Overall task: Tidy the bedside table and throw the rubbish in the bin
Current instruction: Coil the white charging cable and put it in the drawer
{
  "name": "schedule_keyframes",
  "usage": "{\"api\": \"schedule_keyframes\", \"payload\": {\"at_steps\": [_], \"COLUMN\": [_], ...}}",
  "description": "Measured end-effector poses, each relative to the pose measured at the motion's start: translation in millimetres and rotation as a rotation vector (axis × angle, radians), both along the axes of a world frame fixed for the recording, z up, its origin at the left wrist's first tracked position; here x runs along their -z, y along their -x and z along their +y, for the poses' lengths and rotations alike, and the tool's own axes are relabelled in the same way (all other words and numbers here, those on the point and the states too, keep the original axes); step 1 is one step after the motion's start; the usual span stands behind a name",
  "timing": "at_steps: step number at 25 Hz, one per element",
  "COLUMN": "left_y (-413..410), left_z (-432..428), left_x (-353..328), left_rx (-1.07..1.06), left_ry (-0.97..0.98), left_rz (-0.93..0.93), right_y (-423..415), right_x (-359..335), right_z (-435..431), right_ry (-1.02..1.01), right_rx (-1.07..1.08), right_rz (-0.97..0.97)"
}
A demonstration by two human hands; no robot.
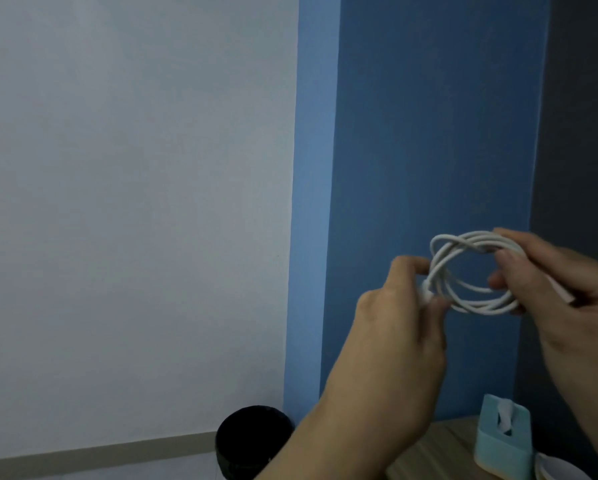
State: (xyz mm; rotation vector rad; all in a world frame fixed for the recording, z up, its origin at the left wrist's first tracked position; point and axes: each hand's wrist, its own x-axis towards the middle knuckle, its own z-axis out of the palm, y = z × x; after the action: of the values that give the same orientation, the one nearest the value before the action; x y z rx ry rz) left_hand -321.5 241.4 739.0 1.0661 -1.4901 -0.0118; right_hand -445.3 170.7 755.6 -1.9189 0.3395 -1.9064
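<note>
Both hands were raised close to the camera, sharing a white cable [481,309] wound into a loose coil of several loops. At the coil's left side the left hand [404,327] pinched the strands between thumb and curled fingers, with what looked like a plug end under its fingertips, though it was too blurred to be sure. The right hand [564,289] gripped the opposite side, its fingers curled round the loops. The coil hung in the air between them, above the wooden worktop [442,445] at the lower right and in front of a blue wall [411,133]. On that worktop stood a pale blue tissue box [498,448] with a tissue poking from its slot, just beside a white dish [560,469] cut off by the frame's edge. A black bin [249,441] sat low down, left of the worktop, against a white wall [134,202].
</note>
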Motion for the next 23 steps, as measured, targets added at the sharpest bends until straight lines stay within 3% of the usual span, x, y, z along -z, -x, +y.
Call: {"api": "schedule_keyframes", "payload": {"at_steps": [5,9,14,18,23], "left_y": [-13.3,-19.1,-19.6,-8.0,-27.0], "left_z": [1.0,10.5,13.0,7.8,0.3], "left_x": [-5.4,-8.2,-7.5,-14.7,-16.5], "left_rx": [0.242,0.336,0.041,-0.045,0.253], "left_ry": [-0.072,-0.124,-0.015,0.067,-0.171], "left_rz": [0.192,0.240,0.055,-0.157,-0.009], "right_y": [4.5,8.8,0.7,-6.3,-1.1], "right_x": [-0.1,-0.9,1.0,3.0,7.1], "right_z": [-3.7,-1.1,8.7,12.0,13.9], "right_ry": [-0.027,-0.052,0.114,0.172,0.079], "right_rx": [-0.008,-0.072,-0.006,-0.013,-0.063], "right_rz": [0.011,0.020,0.067,0.110,0.236]}}
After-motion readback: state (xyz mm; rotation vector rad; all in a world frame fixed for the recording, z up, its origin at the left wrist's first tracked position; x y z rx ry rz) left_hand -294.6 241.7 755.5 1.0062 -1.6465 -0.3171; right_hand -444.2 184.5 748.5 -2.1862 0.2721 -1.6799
